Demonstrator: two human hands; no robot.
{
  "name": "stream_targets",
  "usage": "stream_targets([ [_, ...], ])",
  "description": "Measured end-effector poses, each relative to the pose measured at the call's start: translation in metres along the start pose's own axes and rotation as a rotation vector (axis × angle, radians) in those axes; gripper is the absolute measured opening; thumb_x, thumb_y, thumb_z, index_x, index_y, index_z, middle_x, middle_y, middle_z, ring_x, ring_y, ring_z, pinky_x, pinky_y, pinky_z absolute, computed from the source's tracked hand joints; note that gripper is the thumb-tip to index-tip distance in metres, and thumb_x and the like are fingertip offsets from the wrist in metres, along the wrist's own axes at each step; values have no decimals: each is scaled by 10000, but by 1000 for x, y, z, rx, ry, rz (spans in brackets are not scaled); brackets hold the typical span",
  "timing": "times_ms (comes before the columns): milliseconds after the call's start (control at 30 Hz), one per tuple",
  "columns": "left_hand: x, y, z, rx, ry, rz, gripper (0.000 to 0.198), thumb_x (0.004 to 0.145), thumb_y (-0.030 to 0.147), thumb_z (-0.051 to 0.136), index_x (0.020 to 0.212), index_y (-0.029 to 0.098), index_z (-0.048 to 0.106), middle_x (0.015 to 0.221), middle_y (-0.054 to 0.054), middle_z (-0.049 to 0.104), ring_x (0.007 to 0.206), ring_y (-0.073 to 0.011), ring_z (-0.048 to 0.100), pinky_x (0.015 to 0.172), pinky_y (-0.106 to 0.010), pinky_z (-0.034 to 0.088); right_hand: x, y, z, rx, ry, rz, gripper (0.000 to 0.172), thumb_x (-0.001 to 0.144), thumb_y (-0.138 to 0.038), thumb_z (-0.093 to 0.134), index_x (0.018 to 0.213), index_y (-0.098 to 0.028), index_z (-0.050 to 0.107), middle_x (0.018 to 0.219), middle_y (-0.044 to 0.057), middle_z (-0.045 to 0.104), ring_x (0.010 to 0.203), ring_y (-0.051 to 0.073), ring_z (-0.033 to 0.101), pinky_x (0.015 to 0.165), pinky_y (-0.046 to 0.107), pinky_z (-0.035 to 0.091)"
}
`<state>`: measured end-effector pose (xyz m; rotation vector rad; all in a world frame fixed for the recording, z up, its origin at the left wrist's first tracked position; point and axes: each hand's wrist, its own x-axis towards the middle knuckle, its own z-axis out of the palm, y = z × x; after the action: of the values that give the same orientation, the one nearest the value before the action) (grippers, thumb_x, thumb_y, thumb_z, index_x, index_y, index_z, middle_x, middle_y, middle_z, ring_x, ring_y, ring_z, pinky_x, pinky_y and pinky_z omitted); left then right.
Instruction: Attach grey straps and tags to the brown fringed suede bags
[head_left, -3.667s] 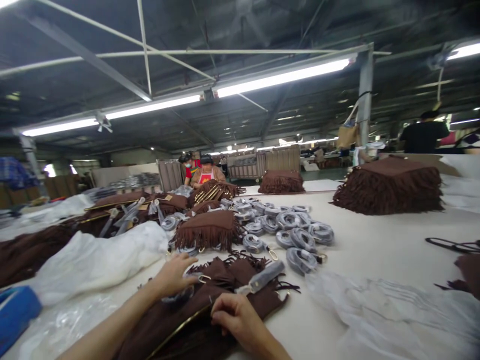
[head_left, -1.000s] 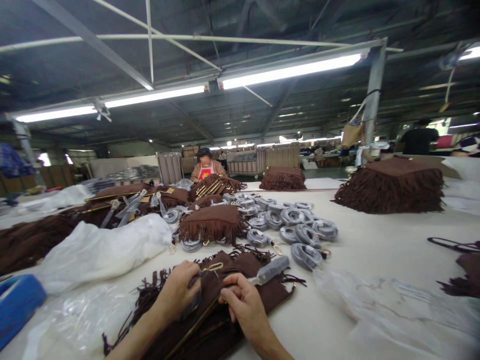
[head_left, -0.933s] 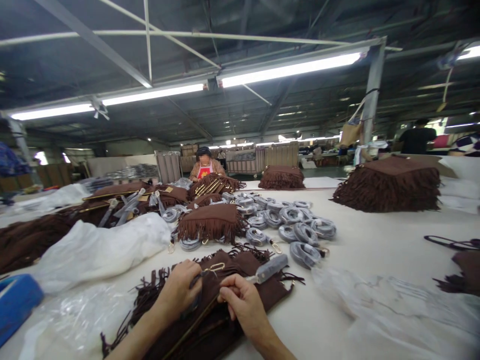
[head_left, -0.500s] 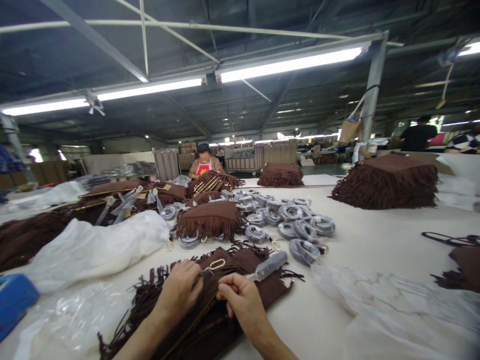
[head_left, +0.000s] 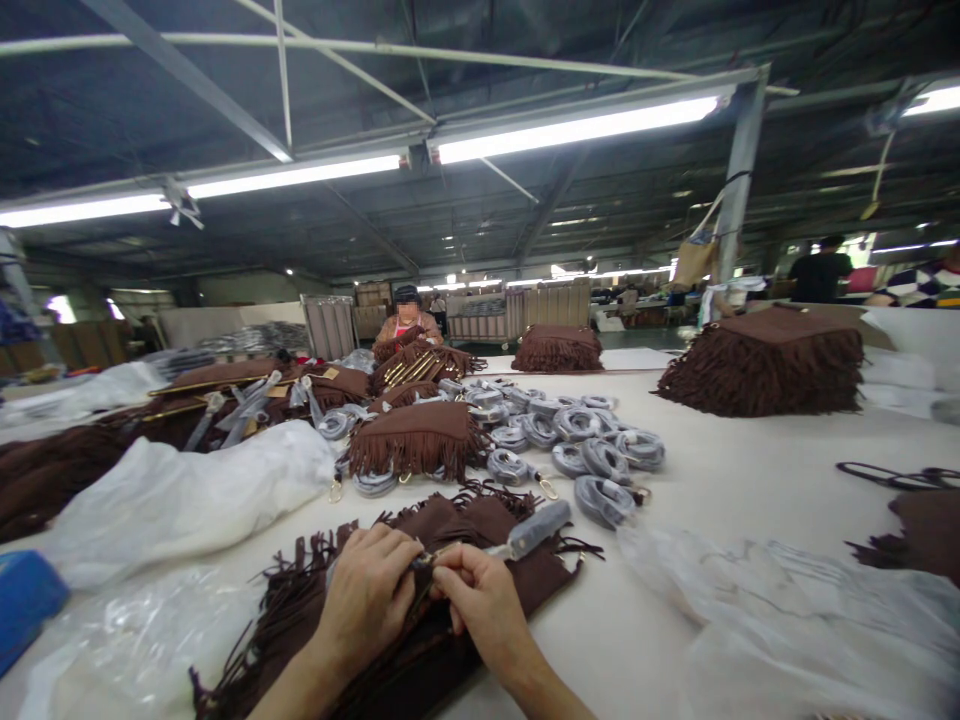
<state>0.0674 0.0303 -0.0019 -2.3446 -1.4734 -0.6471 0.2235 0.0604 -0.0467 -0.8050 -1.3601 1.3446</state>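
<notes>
A dark brown fringed bag (head_left: 465, 525) lies on the table in front of me, its fringe spread to the left. Above it, my left hand (head_left: 371, 585) is closed round the end of a strap with a small metal clasp (head_left: 426, 558), mostly hidden by the fingers. My right hand (head_left: 484, 605) meets it there, thumb and forefinger pinched together at the clasp. Whatever small part lies in that pinch is hidden. A strap part in grey wrapping (head_left: 538, 530) rests on the bag, just beyond my right hand.
Several coiled grey-wrapped straps (head_left: 581, 425) lie beyond the bag, beside another fringed bag (head_left: 416, 438). White plastic sheeting (head_left: 202, 490) is at left, clear plastic (head_left: 772, 610) at right. Fringed stacks (head_left: 765, 360) stand farther back. A person (head_left: 409, 320) is across the table.
My left hand has shifted right, against my right fingers. The gold clasp that stood out between the hands is now mostly covered. The person opposite has raised a brown piece.
</notes>
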Motion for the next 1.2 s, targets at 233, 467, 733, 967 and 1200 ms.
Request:
stream_targets([
  [233,13,18,-2,-154,3,-121,171,852,214,521,795,245,679,831,-18,703,822,-221,572,806,-403,364,0,0,-2,-24,-30,-38,209,734,-374,592,660,-181,567,551,-42,564,360,62,403,360,185,269],
  [467,19,15,17,-170,100,-142,201,865,165,486,695,209,584,790,-18,663,819,-212,546,845,-408,365,-2,-30,-16,-414,-65,-86,168,701,-80,468,755,-201,572,487,-66,527,405,124,536,486,231,394],
  [733,11,20,14,-386,225,-118,244,918,227,433,737,209,595,838,-45,652,818,-196,563,763,-322,432,5,-55,-37,45,-203,37,255,652,-321,763,773,-188,581,696,-23,643,628,154,645,605,268,518],
  [967,7,18,15,-788,99,-336,246,868,313,494,684,202,615,679,-6,613,679,-164,564,657,-252,435,5,-46,-30,204,-107,97,541,563,-561,828,848,-156,612,744,43,709,668,183,702,633,284,572],
  [1200,7,19,13,-1072,84,-481,236,775,358,578,626,180,619,630,3,581,651,-157,526,657,-248,410,2,-39,-22,87,-124,7,493,677,-621,719,811,-166,585,644,20,684,520,163,676,456,225,541],
])
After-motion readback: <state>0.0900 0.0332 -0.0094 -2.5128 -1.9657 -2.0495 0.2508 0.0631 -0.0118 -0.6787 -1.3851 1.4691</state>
